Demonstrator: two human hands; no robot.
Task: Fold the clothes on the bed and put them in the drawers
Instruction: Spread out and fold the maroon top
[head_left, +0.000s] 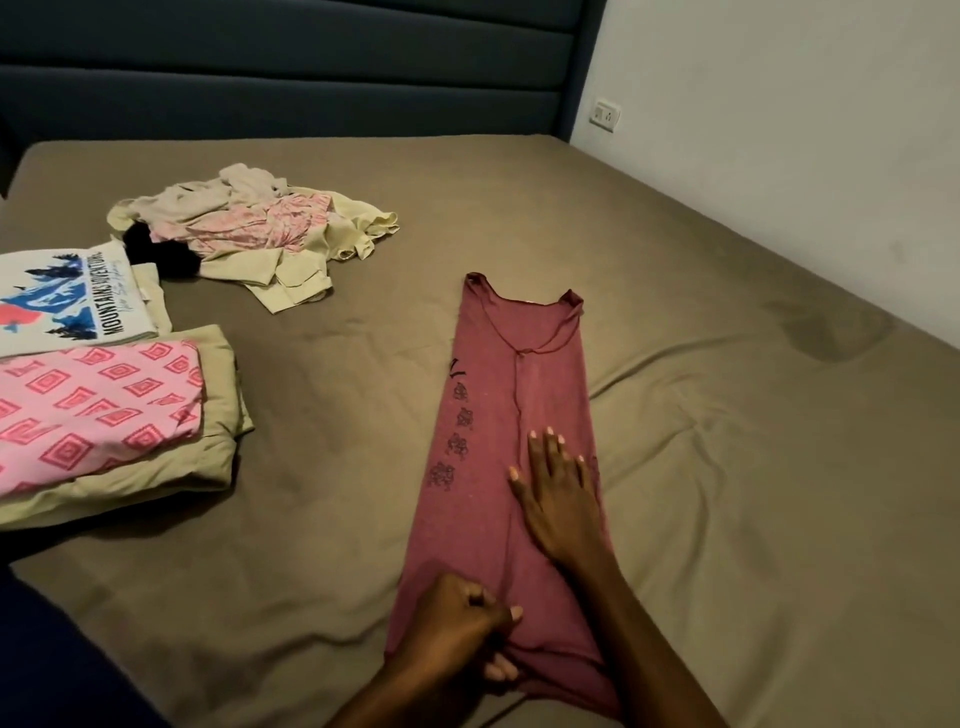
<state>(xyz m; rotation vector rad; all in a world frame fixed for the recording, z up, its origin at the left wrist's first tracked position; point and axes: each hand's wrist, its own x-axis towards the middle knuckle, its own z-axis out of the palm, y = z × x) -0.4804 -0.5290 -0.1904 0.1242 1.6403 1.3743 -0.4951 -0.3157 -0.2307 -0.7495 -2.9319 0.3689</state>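
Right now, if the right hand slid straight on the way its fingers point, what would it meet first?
Only more of the red top it presses flat: the right hand points toward the neckline. Beyond that, bare bed sheet, as far as visible.

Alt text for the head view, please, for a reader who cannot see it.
On a bed, a person folds a maroon top laid lengthwise: the right hand presses flat on it, the left hand pinches its near hem. Folded clothes lie at left; an unfolded pile sits beyond them.
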